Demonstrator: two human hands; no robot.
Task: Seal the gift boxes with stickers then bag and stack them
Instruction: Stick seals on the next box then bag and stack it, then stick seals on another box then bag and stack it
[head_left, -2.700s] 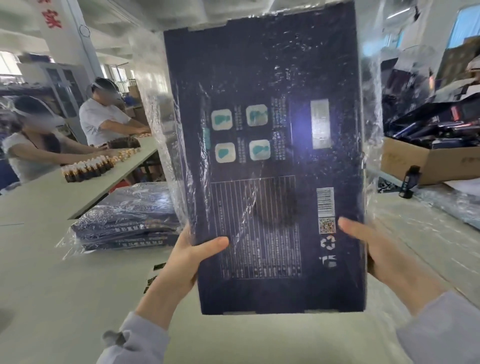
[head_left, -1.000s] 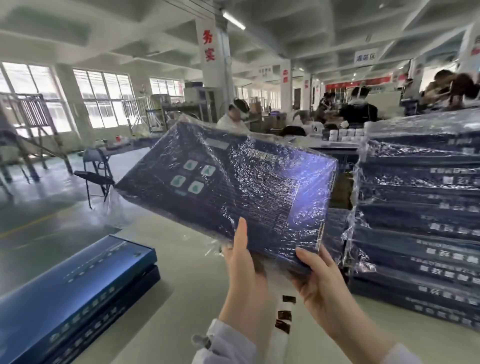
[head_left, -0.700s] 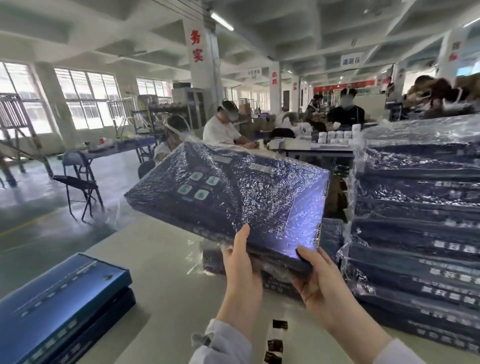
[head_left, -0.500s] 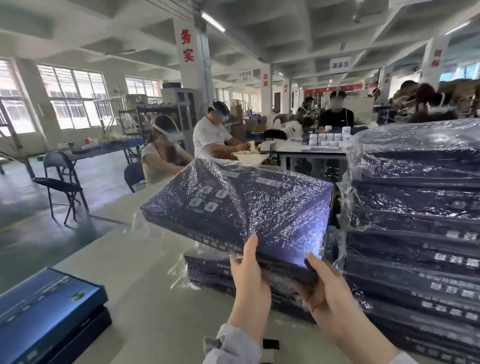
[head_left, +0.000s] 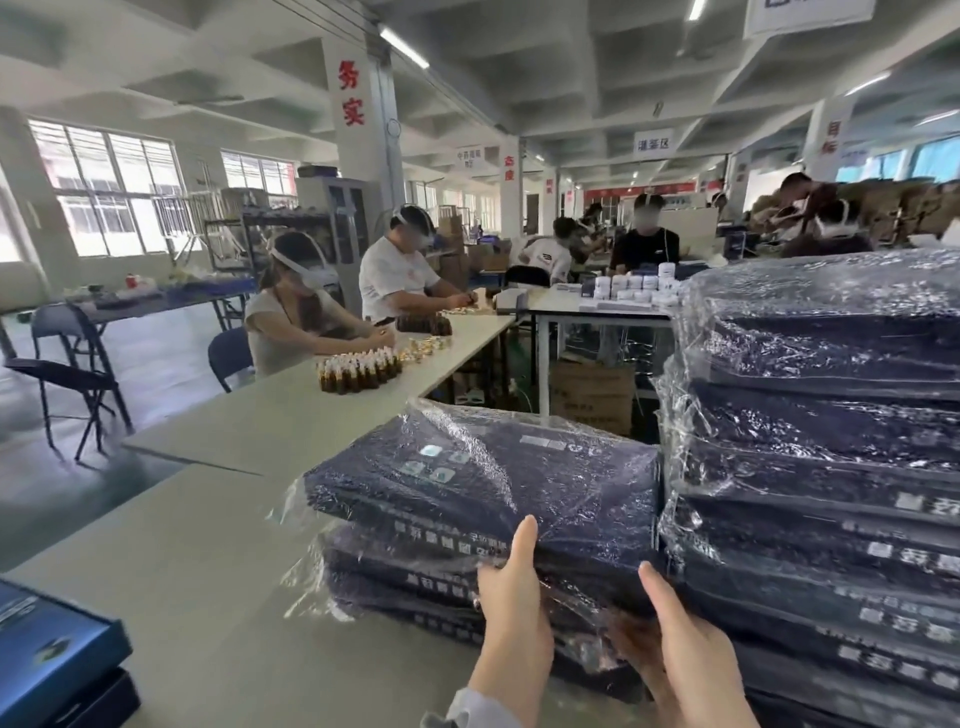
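A dark navy gift box in a clear plastic bag (head_left: 498, 483) lies flat on top of a short stack of bagged boxes (head_left: 415, 587) on the pale table (head_left: 182, 571). My left hand (head_left: 511, 608) grips its near edge, thumb pointing up against the side. My right hand (head_left: 685, 654) holds the near right corner, thumb on the edge and fingers under the bag. To the right stands a taller stack of several bagged boxes (head_left: 831, 467), touching the short stack.
Unbagged blue boxes (head_left: 47, 654) lie at the lower left table edge. Two seated people (head_left: 311, 306) work at the far end of the table beside rows of small brown bottles (head_left: 358, 369). Folding chairs (head_left: 67, 364) stand on the floor at left.
The bagged box went from upright in front of me, was turned flat, carried forward and lowered onto the short stack left of the tall one. Both hands stayed on its near edge.
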